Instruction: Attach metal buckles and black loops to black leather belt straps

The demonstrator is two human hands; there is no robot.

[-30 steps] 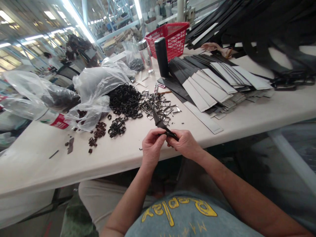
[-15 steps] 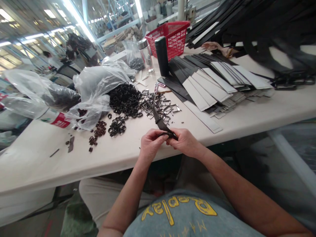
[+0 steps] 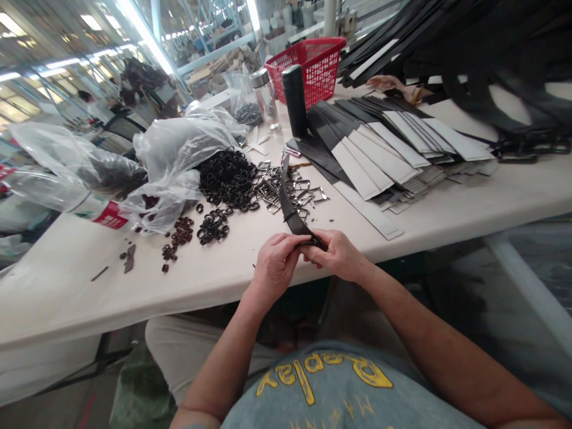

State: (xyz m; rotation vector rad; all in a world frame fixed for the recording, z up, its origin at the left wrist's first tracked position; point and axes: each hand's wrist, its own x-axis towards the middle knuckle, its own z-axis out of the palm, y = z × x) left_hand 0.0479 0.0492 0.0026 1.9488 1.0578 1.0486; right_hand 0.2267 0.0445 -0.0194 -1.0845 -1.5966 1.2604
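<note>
A dark strap [image 3: 290, 213] with a small loop around it runs from my hands up over a pile of metal buckles [image 3: 271, 189]. My left hand [image 3: 276, 261] pinches the near end of the strap. On the right of that end, my right hand [image 3: 334, 255] has its fingers closed on the same strap. Both hands nearly touch at the table's front edge. Where the strap passes between the fingers, its details are too small to tell. Black loops [image 3: 227, 179] lie in a heap left of the buckles, with brown loops [image 3: 181, 232] farther left.
Plastic bags [image 3: 174, 146] and a bottle [image 3: 96, 208] are at the left. A glass flask [image 3: 267, 104], a dark cylinder [image 3: 295, 101] and a red basket [image 3: 319, 71] stand at the back. Stacked strips [image 3: 366, 164] cover the right of the table [image 3: 214, 286]. A person [image 3: 93, 107] is far left.
The strap's far part now curves more upright over the buckles. My left hand has turned, with its back more in view and its fingers extended along the strap's end.
</note>
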